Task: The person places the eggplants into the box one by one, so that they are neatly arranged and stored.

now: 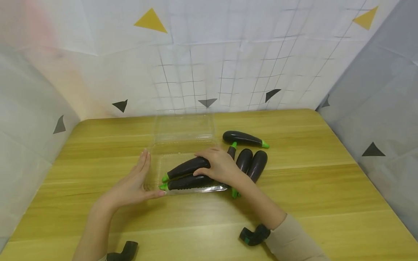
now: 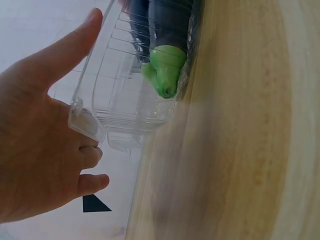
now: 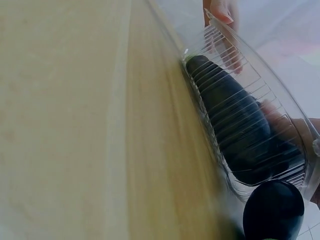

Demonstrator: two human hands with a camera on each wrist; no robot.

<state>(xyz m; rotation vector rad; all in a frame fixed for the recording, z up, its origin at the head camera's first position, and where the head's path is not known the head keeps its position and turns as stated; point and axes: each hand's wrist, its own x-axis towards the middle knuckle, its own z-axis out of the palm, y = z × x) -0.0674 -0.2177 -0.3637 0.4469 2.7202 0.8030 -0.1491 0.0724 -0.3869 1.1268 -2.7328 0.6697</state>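
A clear plastic clamshell box [image 1: 168, 159] lies on the table with its lid [image 1: 183, 125] folded back. Two dark eggplants with green stems rest inside, side by side, stems to the left. My right hand [image 1: 220, 166] reaches into the box and grips the rear eggplant [image 1: 187, 166] by its thick end. The front eggplant [image 1: 187, 182] lies against the near wall, under the right thumb. At the box's left end, my left hand [image 1: 130, 185] spreads its straight fingers along the side, thumb at the near corner. In the left wrist view, the thumb [image 2: 75, 47] lies by the rim.
Right of the box lie more eggplants: one crosswise at the back [image 1: 241, 137], two side by side [image 1: 245, 159], and one partly hidden [image 1: 231, 150] behind the right hand. A white sheet wall [image 1: 130, 83] rises behind the wooden table [image 1: 310, 188].
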